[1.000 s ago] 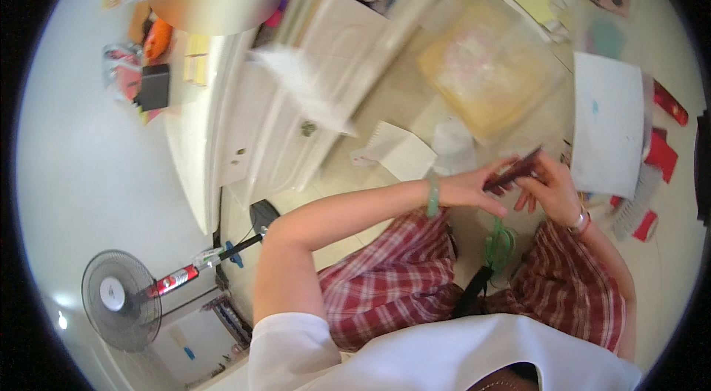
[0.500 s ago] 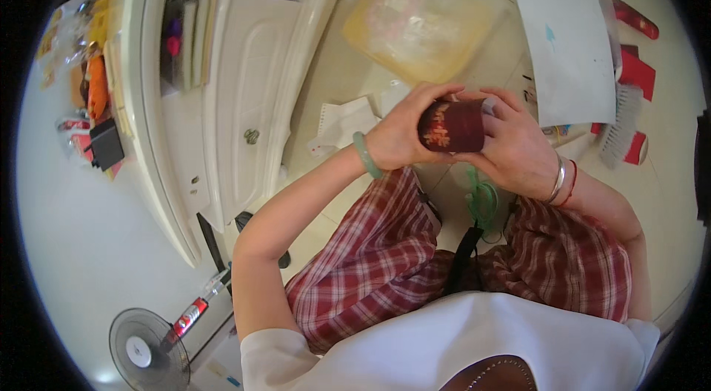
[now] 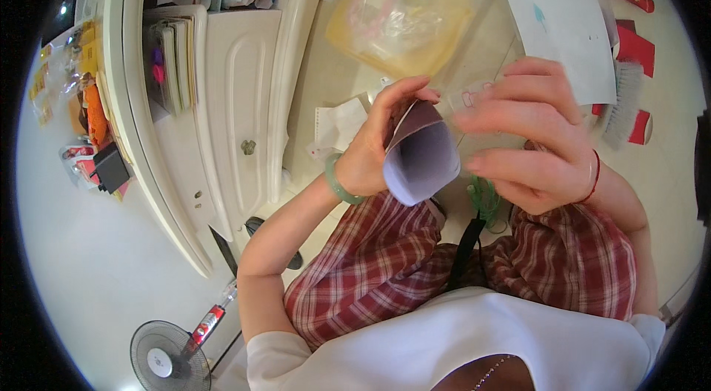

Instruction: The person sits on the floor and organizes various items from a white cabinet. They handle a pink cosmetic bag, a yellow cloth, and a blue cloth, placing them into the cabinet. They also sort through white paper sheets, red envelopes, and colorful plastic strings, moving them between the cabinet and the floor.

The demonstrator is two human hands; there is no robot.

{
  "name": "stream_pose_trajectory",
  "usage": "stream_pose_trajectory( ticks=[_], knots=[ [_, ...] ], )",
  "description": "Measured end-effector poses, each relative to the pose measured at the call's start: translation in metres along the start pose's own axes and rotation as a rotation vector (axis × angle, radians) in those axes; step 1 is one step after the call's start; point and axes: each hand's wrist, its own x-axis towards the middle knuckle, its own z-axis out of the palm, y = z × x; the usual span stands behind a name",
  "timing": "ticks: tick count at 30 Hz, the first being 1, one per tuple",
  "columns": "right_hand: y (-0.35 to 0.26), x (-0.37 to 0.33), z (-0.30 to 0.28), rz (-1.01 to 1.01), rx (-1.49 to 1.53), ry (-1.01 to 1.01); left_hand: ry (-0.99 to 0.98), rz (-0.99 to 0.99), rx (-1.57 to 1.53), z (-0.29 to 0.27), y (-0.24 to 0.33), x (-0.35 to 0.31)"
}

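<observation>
Gaping upward, a lilac-lined maroon packet (image 3: 422,158) is gripped by the left hand (image 3: 374,143) before the plaid-clad lap (image 3: 363,265), its earlier-seen lettering turned away; whether anything is held by the blurred right hand (image 3: 546,143) cannot be told.

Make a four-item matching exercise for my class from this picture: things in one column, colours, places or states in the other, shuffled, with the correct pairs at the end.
Things:
1. Left hand
2. Fan
3. White sheet
4. Bangle

Descriptions:
A. Bears a small teal mark
B. Pale green, worn at the wrist
C. Wrapped around an open pouch with a lilac inside
D. At the lower left of the picture

Right pairs: 1-C, 2-D, 3-A, 4-B
</observation>
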Motion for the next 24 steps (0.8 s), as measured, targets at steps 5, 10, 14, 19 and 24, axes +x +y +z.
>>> stream_pose_trajectory(
  ticks=[5, 10, 14, 19, 24],
  knots=[
    [-0.003, -0.01, 0.017, 0.342, 0.206, -0.293, -0.118, -0.153, -0.07, 0.018, 0.005, -0.008],
    [0.026, -0.036, 0.001, 0.595, -0.036, -0.769, 0.269, -0.542, -0.017, -0.005, -0.06, -0.07],
    [0.045, -0.066, 0.016, 0.52, -0.372, -0.828, 1.05, -0.462, 0.519, -0.075, -0.171, -0.142],
    [0.055, -0.034, 0.018, 0.51, -0.099, -0.922, 1.037, -0.698, 0.8, -0.087, -0.175, -0.121],
    [0.07, 0.005, 0.055, 0.589, 0.145, -1.28, 1.069, -0.763, 0.575, -0.073, -0.202, -0.112]
  ],
)
